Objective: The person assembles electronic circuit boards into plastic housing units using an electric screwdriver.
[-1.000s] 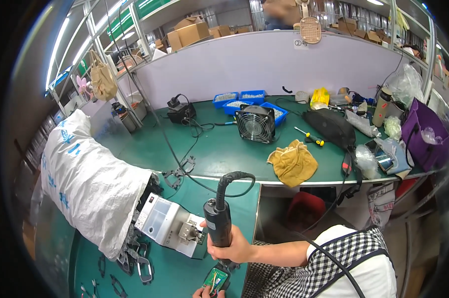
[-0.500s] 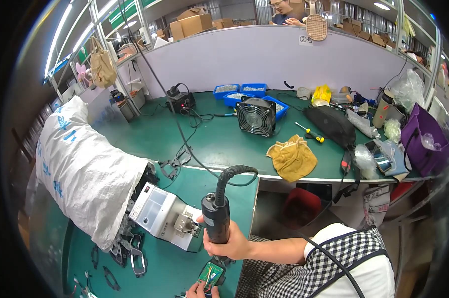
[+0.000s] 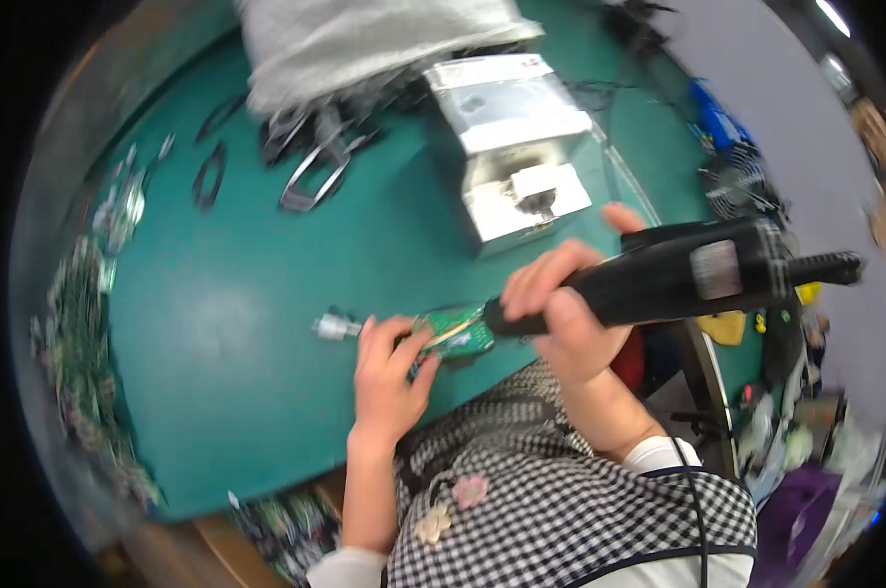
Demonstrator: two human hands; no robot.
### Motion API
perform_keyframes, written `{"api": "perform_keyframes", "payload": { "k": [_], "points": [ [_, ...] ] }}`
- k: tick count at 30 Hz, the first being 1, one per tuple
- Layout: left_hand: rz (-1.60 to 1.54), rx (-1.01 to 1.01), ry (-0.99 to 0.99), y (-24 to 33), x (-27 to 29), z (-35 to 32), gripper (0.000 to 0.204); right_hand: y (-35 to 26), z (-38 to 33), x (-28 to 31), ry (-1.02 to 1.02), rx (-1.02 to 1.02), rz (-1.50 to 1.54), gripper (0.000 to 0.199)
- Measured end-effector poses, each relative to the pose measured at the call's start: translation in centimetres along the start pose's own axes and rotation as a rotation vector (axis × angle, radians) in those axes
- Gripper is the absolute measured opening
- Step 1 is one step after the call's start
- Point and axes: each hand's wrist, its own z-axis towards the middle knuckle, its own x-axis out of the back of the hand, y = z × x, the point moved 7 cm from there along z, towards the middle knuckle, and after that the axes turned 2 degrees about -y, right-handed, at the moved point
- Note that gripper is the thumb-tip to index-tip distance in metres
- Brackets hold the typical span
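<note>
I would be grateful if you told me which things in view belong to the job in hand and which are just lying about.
In use, it seems:
black handheld tool, in the right hand
green circuit board, held by the left hand

Apparently just lying about:
fan
purple bag
yellow cloth
white machine (untouched; role unclear)

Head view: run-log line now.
left hand: fingers holding green circuit board; right hand: gripping black electric screwdriver, nose at board; beyond: white sack

Right of centre, the electric screwdriver [image 3: 659, 284] looks like smooth black plastic. The central circuit board [image 3: 470, 338] is faintly glossy, the upper-centre screw feeder [image 3: 512, 108] shiny, the tabletop [image 3: 237, 284] smooth, the lower-centre gingham apron [image 3: 551, 490] matt cloth.
</note>
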Motion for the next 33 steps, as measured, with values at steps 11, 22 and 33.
{"api": "perform_keyframes", "payload": {
  "k": [11, 22, 33],
  "points": [
    [-0.037, 0.063, 0.047, -1.1, 0.2, -2.3, 0.027, 6.3, -1.5, -5.4, -0.208, -0.045, -0.026, 0.053],
    [-0.027, 0.059, 0.050, -0.6, 0.2, -1.9, 0.023, 8.1, -1.5, -6.1, -0.408, -0.172, -0.148, 0.060],
    [0.025, 0.059, 0.114, -0.5, -0.3, -1.0, 0.022, 9.3, -0.9, -5.3, -0.492, -0.414, -0.146, 0.031]
  ]
}}
